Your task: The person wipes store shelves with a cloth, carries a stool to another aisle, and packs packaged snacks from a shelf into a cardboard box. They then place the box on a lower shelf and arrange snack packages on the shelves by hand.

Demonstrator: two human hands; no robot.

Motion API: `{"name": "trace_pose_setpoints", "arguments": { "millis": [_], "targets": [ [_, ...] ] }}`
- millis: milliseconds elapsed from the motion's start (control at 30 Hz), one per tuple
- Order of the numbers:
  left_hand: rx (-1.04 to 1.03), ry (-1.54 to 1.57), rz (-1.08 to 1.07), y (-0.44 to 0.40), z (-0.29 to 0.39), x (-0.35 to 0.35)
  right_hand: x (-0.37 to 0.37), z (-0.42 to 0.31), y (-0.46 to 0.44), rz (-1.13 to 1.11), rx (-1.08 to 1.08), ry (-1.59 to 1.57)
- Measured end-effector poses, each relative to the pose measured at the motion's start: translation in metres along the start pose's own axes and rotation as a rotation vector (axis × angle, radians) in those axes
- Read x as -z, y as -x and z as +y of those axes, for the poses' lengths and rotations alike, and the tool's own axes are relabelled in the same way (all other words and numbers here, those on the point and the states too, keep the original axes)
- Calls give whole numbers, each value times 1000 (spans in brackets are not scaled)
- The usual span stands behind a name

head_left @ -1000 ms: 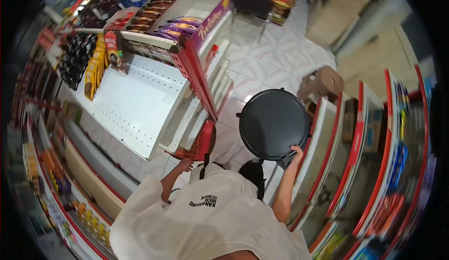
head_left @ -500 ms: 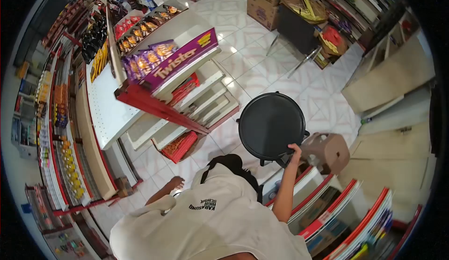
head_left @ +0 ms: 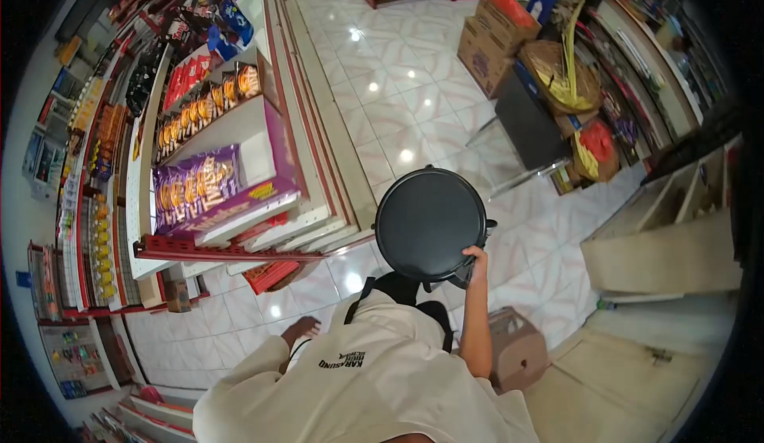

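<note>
My right hand (head_left: 476, 258) grips the lower right edge of a round black stool (head_left: 430, 222), thumb over the rim. Seen from above, the seat is flat, with leg ends showing around it; its underside and my other fingers are hidden. The stool is held out in front of my body, above the tiled floor. My left hand (head_left: 302, 328) hangs low at my left side, holding nothing, its fingers loosely apart. Closest to that hand are the floor tiles and the end of the snack shelf (head_left: 219, 249).
Purple snack packs (head_left: 199, 184) fill a box on the left shelf. A brown stool (head_left: 516, 351) stands at my right. Cardboard boxes (head_left: 487, 49), a dark table (head_left: 529, 128) and a wicker basket (head_left: 569, 85) stand ahead right. A wooden cabinet (head_left: 664, 252) lines the right side.
I have moved forward and my view has turned. The stool, still in my right hand, appears further left in view. The brown stool is now beside my right arm.
</note>
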State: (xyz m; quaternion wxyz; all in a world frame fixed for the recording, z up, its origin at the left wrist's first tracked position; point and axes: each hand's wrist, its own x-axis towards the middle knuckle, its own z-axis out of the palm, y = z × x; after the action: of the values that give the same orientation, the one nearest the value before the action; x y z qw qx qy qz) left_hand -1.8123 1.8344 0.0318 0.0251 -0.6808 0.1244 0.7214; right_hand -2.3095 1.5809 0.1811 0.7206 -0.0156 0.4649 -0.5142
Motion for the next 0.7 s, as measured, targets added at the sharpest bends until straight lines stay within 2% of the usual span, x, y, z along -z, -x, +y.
{"name": "trace_pose_setpoints", "arguments": {
  "millis": [133,400,467,533,567,600,667,700],
  "targets": [
    [-315,38,80,-5,125,-34,-33,-59,-46,-65,-90,74],
    [-532,153,193,34,323,-139,-73,-144,-165,-138,-274,291],
    [-779,399,449,52,395,-163,-96,-172,-189,-187,-262,352],
    [-840,403,463,62,460,-173,-96,-198,-215,-229,-198,434],
    [-895,391,463,69,491,-178,-103,-214,-229,-203,-294,451],
    [-907,355,431,76,521,-181,-110,-226,-244,-220,-285,443],
    [-802,321,362,63,561,-174,-116,-253,-286,-309,-473,529],
    [-779,527,565,45,569,-180,-117,-265,-311,-320,-456,529]
  ]
}}
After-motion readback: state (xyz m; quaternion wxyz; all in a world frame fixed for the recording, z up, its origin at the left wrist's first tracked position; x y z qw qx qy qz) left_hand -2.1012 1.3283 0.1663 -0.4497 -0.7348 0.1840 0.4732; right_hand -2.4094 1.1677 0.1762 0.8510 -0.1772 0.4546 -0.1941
